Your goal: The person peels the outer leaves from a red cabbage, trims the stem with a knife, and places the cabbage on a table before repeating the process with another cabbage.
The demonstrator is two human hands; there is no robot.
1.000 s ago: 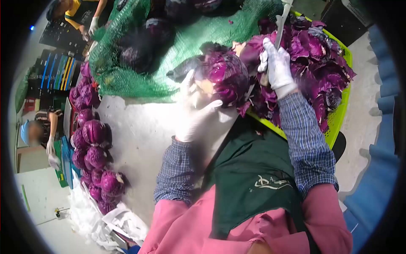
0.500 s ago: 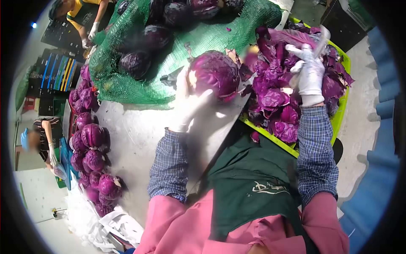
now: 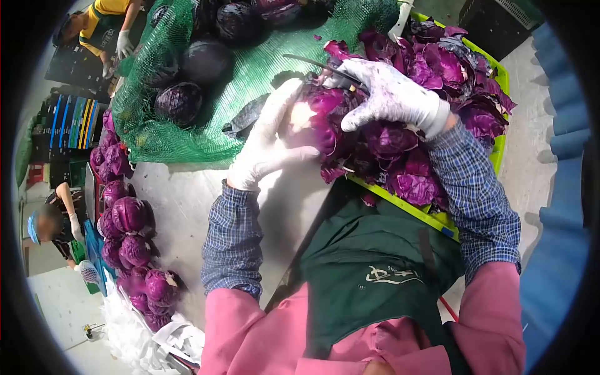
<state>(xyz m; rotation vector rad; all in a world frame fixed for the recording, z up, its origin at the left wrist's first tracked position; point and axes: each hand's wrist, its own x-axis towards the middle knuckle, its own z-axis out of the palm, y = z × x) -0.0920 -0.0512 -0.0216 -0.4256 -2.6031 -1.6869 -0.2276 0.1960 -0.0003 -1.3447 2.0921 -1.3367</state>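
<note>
My left hand (image 3: 269, 140), in a white glove, grips a red cabbage (image 3: 322, 119) from its left side, thumb below and fingers above. The cabbage's pale cut stem end faces the palm. My right hand (image 3: 394, 97), its white glove stained purple, is closed on a slim dark knife (image 3: 325, 67) that points left over the top of the cabbage. Part of the knife and the cabbage's right side are hidden by that hand. Loose purple leaves (image 3: 415, 178) fill a yellow-green crate (image 3: 500, 147) under and beside my right hand.
A green mesh sack (image 3: 250, 106) with several dark cabbages (image 3: 178, 103) lies on the metal table (image 3: 187, 206). Peeled cabbages (image 3: 130, 214) line the table's left edge, above white strips (image 3: 134, 325). Two co-workers (image 3: 103, 28) stand at the left.
My right hand has moved left from over the leaf crate to the cabbage, bringing the knife across it. My left hand has turned the cabbage so its pale stem end shows.
</note>
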